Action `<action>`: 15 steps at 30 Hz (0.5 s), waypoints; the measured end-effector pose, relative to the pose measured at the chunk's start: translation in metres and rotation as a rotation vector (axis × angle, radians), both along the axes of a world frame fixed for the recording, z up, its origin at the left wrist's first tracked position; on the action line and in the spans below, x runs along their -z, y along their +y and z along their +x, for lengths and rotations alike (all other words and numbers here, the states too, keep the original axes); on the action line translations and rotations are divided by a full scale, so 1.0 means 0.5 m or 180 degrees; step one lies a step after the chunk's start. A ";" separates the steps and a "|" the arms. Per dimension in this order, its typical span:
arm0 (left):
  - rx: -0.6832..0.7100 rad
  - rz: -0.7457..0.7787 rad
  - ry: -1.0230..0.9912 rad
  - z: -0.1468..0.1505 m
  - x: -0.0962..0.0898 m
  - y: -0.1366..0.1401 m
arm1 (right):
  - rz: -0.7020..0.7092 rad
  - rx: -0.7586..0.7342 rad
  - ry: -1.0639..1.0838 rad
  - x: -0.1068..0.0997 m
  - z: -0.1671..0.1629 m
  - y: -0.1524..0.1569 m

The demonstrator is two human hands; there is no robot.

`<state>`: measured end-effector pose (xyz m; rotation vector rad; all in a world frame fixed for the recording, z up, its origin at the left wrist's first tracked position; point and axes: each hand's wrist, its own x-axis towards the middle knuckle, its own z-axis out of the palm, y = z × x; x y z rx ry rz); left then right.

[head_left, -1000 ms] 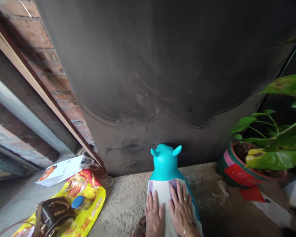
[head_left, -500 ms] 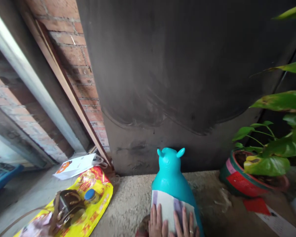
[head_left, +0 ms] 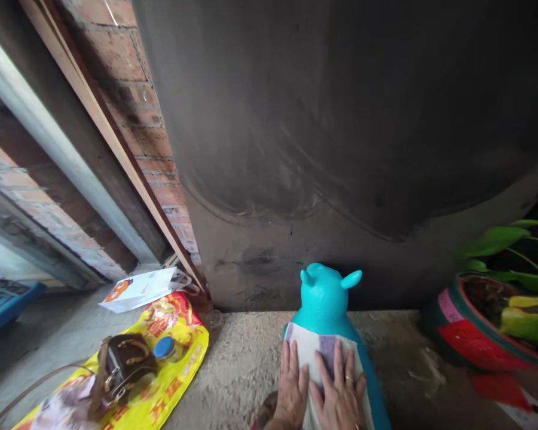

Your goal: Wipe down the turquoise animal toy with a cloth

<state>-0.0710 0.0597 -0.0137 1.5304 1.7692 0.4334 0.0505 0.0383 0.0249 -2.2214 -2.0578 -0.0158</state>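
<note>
Below the head camera, our two hands lay flat on a pale cloth (head_left: 316, 358) draped over the back of a turquoise animal toy (head_left: 326, 295). Our left hand (head_left: 292, 388) rested on the cloth's left edge, fingers straight, close together, pointing toward the toy's head. Our right hand (head_left: 341, 397) lay just beside it, touching it at the thumb side, fingers slightly spread and pressed on the cloth; a ring (head_left: 348, 377) showed on one finger. Neither hand pinched or gripped anything. The cloth had a faint purple patch near the toy's neck.

The toy stood on a rough, sandy-coloured mat (head_left: 246, 358), its two small ears pointing away from us, its head close to the foot of a large dark panel (head_left: 341, 119) that filled the upper part of the view. Right of the toy, well apart, sat a red and green plant pot (head_left: 457, 325) with broad green leaves (head_left: 502, 239). Left of the toy, past the mat's edge, lay a yellow printed bag (head_left: 174, 364) with a brown handbag (head_left: 123, 361) and a blue cap (head_left: 164, 346) resting on it. Beyond the yellow bag lay a white paper bag (head_left: 138, 286), against a brick wall (head_left: 134, 107) with a slanting wooden strip (head_left: 112, 137).
</note>
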 end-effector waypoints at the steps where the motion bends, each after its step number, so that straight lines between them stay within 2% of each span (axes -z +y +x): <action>1: 0.0009 0.0104 -0.0090 -0.004 0.003 0.022 | 0.0034 0.0007 0.0013 -0.001 -0.006 0.019; 5: -0.0040 0.0362 -0.0352 -0.012 0.020 0.085 | 0.0191 0.0032 0.0039 0.004 -0.020 0.068; 8: -0.0139 0.0378 -0.0394 -0.007 0.024 0.091 | 0.0162 0.0008 0.0041 0.001 -0.021 0.076; 12: -0.0212 0.0331 -0.0372 0.000 0.032 0.041 | 0.0186 -0.0216 -0.0050 0.000 0.004 0.046; 15: -0.0213 0.0421 -0.0135 0.006 0.080 -0.038 | 0.0356 -0.0612 -0.0189 0.027 0.038 -0.023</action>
